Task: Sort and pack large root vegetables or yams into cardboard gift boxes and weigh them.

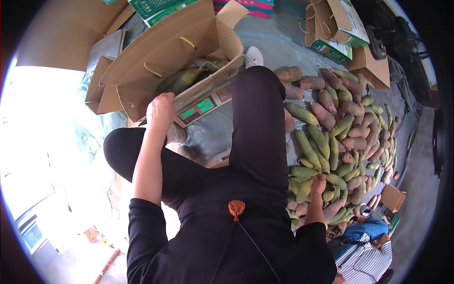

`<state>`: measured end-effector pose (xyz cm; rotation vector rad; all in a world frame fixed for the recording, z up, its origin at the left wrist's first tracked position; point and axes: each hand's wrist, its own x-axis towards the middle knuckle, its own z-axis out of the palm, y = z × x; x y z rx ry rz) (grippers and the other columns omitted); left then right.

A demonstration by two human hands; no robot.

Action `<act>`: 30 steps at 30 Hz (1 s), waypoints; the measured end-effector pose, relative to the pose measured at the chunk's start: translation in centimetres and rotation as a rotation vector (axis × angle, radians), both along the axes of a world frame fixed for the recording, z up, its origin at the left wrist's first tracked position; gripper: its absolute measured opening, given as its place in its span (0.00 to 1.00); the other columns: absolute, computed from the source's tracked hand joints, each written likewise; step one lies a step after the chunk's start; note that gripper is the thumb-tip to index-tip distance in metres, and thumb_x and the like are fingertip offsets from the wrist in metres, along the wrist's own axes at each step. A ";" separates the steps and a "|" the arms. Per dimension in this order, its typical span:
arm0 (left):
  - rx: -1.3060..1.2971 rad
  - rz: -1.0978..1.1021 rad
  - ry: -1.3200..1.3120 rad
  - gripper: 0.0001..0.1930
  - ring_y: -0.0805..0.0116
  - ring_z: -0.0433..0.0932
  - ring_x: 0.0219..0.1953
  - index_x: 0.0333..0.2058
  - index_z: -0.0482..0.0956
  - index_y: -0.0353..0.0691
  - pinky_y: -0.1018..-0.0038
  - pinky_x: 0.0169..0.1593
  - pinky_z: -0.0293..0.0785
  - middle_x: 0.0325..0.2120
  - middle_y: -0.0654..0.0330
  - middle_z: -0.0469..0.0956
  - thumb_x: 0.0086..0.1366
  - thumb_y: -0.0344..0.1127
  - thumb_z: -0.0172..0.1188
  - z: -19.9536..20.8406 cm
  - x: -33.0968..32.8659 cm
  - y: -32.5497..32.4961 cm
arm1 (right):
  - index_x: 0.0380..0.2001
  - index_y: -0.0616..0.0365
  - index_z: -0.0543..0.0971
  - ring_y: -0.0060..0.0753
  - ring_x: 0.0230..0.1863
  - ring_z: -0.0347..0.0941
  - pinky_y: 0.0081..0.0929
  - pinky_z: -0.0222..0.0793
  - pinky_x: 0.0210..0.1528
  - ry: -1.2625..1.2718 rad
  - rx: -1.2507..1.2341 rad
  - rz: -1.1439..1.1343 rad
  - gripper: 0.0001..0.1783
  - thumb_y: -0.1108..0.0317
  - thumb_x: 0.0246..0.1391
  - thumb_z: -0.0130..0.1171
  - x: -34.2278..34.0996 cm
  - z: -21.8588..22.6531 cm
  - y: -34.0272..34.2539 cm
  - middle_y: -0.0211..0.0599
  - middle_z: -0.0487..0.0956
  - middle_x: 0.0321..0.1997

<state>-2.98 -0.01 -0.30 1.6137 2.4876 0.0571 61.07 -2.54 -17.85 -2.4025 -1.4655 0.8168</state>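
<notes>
My left hand [161,112] is closed on the near edge of an open cardboard box [135,97] with yellow cord handles. Several green radishes [182,81] lie inside it; its wall hides part of them. Against the box's near side is a digital scale [204,105] with lit green displays. On my right, my right hand [318,183] is closed at the end of a green radish [304,191], at the near part of a big heap of green and reddish radishes [347,118].
Green and white cartons [331,47] stand at the far right, with another open box [373,71] beside them. A pink carton [246,7] is at the back. Other people [362,251] are at the lower right. Plastic sheeting [269,38] covers the floor.
</notes>
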 end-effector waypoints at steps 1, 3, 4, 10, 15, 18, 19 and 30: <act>0.010 0.012 -0.003 0.05 0.50 0.77 0.37 0.28 0.75 0.37 0.61 0.41 0.73 0.30 0.51 0.77 0.52 0.30 0.60 -0.2 -0.1 0.0 | 0.28 0.58 0.74 0.31 0.29 0.74 0.28 0.67 0.35 -0.003 0.010 0.012 0.05 0.72 0.45 0.53 -0.1 0.2 1.0 0.36 0.79 0.25; -0.010 0.003 0.016 0.05 0.51 0.77 0.37 0.29 0.75 0.37 0.61 0.41 0.74 0.31 0.52 0.77 0.52 0.29 0.59 -0.7 -0.5 0.0 | 0.29 0.61 0.72 0.26 0.28 0.72 0.25 0.67 0.33 0.210 0.185 -0.007 0.04 0.75 0.48 0.53 -0.1 -0.1 2.8 0.35 0.77 0.25; -0.004 0.014 0.016 0.05 0.51 0.77 0.37 0.29 0.75 0.37 0.61 0.41 0.74 0.31 0.52 0.77 0.52 0.29 0.59 -0.6 -0.5 0.1 | 0.29 0.61 0.72 0.26 0.28 0.72 0.25 0.67 0.33 0.211 0.190 0.004 0.04 0.75 0.48 0.53 -0.8 0.2 3.8 0.35 0.77 0.25; -0.035 -0.004 -0.004 0.06 0.54 0.78 0.37 0.29 0.77 0.38 0.64 0.42 0.74 0.30 0.52 0.77 0.50 0.26 0.59 -0.4 -0.6 0.0 | 0.34 0.60 0.70 0.21 0.32 0.72 0.17 0.67 0.34 0.551 0.303 0.019 0.02 0.76 0.57 0.50 -9.9 9.3 12.1 0.32 0.76 0.32; -0.002 -0.009 -0.001 0.06 0.54 0.78 0.37 0.28 0.77 0.38 0.64 0.41 0.75 0.30 0.52 0.77 0.49 0.25 0.57 -0.9 -0.7 -0.1 | 0.37 0.60 0.69 0.28 0.42 0.73 0.28 0.72 0.40 0.684 0.515 0.178 0.06 0.68 0.60 0.50 -21.0 20.5 18.0 0.40 0.76 0.41; 0.014 -0.014 -0.003 0.06 0.54 0.78 0.37 0.28 0.77 0.38 0.64 0.40 0.75 0.30 0.52 0.77 0.49 0.25 0.56 -0.9 -0.6 0.1 | 0.37 0.60 0.69 0.35 0.47 0.74 0.30 0.74 0.41 0.922 0.629 0.310 0.05 0.71 0.61 0.48 -26.2 27.1 20.4 0.41 0.76 0.42; 0.000 -0.010 0.003 0.06 0.54 0.78 0.36 0.28 0.77 0.38 0.64 0.40 0.75 0.30 0.52 0.77 0.49 0.25 0.56 -0.8 -0.6 0.0 | 0.38 0.60 0.69 0.37 0.48 0.73 0.32 0.74 0.42 0.986 0.624 0.373 0.05 0.71 0.61 0.48 -27.9 29.2 21.0 0.42 0.76 0.41; -0.016 -0.031 0.003 0.06 0.55 0.78 0.37 0.29 0.77 0.39 0.64 0.40 0.75 0.30 0.52 0.77 0.50 0.25 0.55 -0.7 -0.5 -0.2 | 0.37 0.57 0.72 0.34 0.46 0.74 0.39 0.73 0.46 1.278 0.313 0.789 0.08 0.66 0.58 0.52 -44.8 31.4 24.5 0.44 0.78 0.42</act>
